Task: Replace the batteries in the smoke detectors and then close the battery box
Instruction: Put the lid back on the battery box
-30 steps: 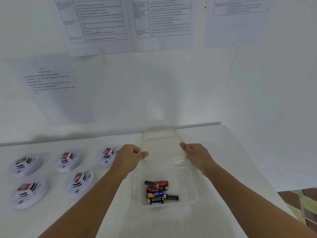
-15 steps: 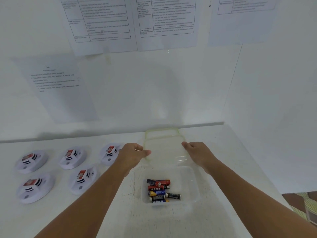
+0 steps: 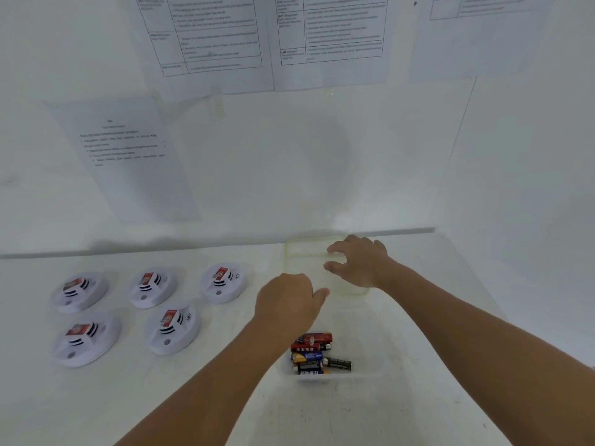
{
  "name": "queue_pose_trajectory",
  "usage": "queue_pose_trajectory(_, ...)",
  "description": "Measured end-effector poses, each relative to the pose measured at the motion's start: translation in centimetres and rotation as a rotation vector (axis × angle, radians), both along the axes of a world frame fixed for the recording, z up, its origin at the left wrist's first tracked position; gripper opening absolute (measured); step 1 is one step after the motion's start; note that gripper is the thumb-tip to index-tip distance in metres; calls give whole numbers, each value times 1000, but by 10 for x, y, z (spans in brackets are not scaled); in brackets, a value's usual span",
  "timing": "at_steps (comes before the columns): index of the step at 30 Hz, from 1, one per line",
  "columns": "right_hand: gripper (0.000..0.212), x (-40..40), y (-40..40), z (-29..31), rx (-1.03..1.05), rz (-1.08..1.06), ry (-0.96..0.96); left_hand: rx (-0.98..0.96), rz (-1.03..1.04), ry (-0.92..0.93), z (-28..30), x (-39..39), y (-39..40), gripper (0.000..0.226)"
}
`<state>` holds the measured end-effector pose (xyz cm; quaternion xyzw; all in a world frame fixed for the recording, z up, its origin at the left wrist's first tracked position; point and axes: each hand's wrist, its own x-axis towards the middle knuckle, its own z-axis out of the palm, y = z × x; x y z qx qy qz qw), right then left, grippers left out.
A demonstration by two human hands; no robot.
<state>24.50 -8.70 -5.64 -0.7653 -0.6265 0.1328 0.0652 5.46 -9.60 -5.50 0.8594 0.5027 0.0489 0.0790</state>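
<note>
The clear battery box (image 3: 365,336) stands open on the white table, with several batteries (image 3: 317,354) piled in its front left part. Its clear lid with a greenish rim (image 3: 304,247) lies flat on the table just behind the box. My right hand (image 3: 360,263) is over the lid's right side, fingers spread and straight. My left hand (image 3: 286,300) is at the lid's front left corner with its back to the camera and its thumb pointing right. Its fingers are hidden, so any hold on the lid cannot be seen. Several white smoke detectors (image 3: 172,326) lie to the left.
The detectors form two rows on the table's left half, each with a red label on top. A wall with taped paper sheets (image 3: 209,40) rises right behind the table, and a side wall (image 3: 531,188) closes off the right.
The lid, held by both hands at its sides above the box's back edge, now lies flat behind the box. My right hand has moved onto it with fingers spread.
</note>
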Motion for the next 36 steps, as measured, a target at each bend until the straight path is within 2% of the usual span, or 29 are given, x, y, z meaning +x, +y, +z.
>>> queue_pose_trajectory(8,77,8,-30,-6,8,-125,210,-69,101,-42,1,-16,11,61)
queue_pose_trajectory(13,68,-1,-54,-11,87,-277,412,-218,156,-156,-5,-18,26,56)
queue_pose_trajectory(18,60,-14,-68,-27,236,-422,590,-388,222,-496,-12,-17,35,43)
queue_pose_trajectory(20,60,-18,-71,-32,280,-476,642,-431,254,-577,-12,-15,35,35)
queue_pose_trajectory(25,58,-20,-72,-34,294,-527,751,-502,308,-630,-13,-8,40,29)
queue_pose_trajectory(30,56,-20,-70,-32,261,-553,978,-658,372,-755,-12,-8,42,30)
queue_pose_trajectory(36,55,-20,-70,-33,258,-555,1002,-739,389,-806,-9,-9,41,26)
